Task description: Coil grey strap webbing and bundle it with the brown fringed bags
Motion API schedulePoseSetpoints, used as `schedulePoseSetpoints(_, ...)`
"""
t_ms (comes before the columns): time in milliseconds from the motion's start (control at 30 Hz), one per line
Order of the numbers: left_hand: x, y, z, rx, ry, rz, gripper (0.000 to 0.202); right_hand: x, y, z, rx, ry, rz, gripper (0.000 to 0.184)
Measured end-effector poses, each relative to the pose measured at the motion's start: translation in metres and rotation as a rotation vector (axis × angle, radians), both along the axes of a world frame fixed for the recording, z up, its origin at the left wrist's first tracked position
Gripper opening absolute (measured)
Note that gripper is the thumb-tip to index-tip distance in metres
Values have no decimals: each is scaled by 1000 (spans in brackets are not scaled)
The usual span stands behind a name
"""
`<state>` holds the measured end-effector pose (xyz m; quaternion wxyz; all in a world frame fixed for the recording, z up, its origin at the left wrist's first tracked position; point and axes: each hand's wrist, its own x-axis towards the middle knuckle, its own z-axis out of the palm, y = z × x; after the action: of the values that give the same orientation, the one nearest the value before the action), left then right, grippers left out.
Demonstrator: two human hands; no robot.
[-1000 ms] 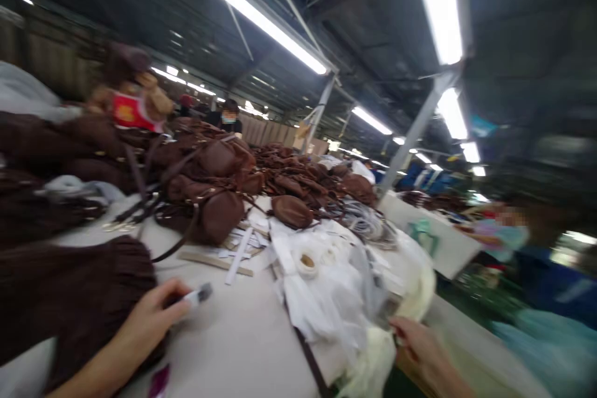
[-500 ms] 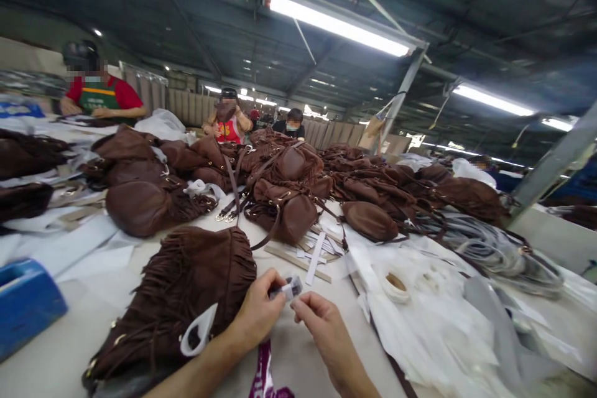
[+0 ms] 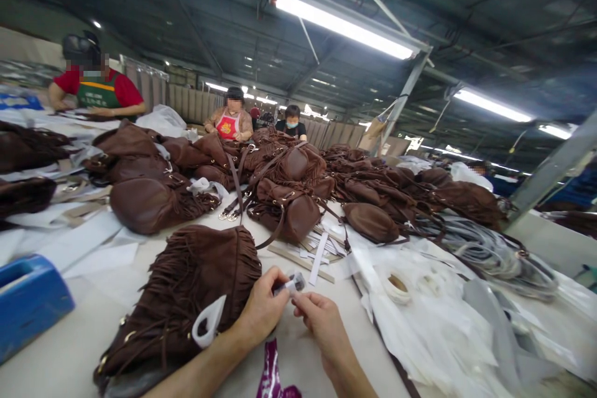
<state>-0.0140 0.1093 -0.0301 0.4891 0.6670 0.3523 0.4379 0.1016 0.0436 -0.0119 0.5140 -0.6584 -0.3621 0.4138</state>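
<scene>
Closed around a small clear-and-white wrapped piece [image 3: 295,283] is my left hand [image 3: 261,306]; what the wrap contains is too small to make out. My right hand [image 3: 323,323] pinches with thumb and forefinger at the near edge of that piece. Left of my hands lies a dark brown fringed bag [image 3: 200,270] with gold-coloured rings, partly covered by my left forearm. A white wrapping loop [image 3: 208,323] stands out from the bag's front. Below my hands, a purple plastic strip with pale lettering [image 3: 270,368] rests on the table [image 3: 308,360].
A blue tape dispenser-like block [image 3: 35,305] stands at the left edge. Brown bags [image 3: 284,199] are heaped across the far side, with card strips [image 3: 318,258] before them. White sheeting [image 3: 433,317] and a tape roll [image 3: 396,287] lie right. Several co-workers [image 3: 105,90] are beyond.
My hands stay together at the small wrapped piece with hardly any shift. The view has moved slightly. A co-worker at the back has lowered a brown piece from in front of them.
</scene>
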Motion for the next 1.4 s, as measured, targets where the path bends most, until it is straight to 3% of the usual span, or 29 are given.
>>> schedulePoseSetpoints(133, 1, 1, -1, 12, -19, -7, 1, 1, 0, 4, -51, 67, 20, 37)
schedulePoseSetpoints(367, -1, 4, -2, -39, -62, -21, 4, -1, -2, 2, 2, -29, -2, 36)
schedulePoseSetpoints(600, -2, 6, 1, -163, -87, -55, 16, 1, -3, 3, -29, 4, 49, 21)
schedulePoseSetpoints(733, -9, 2, 7, -211, -96, -136, 18, -1, 2, -3, 54, -38, 25, 14)
schedulePoseSetpoints(933, -15, 0, 9, -161, -93, -164, 18, -3, -1, -7, 175, -26, 9, 25)
schedulePoseSetpoints(1133, -13, -2, 9, -100, -78, -144, 14, -4, -4, -8, 114, 97, -63, 29)
schedulePoseSetpoints(1400, -15, -6, 6, -97, -48, -203, 6, -16, -5, 1, -15, 482, -19, 40)
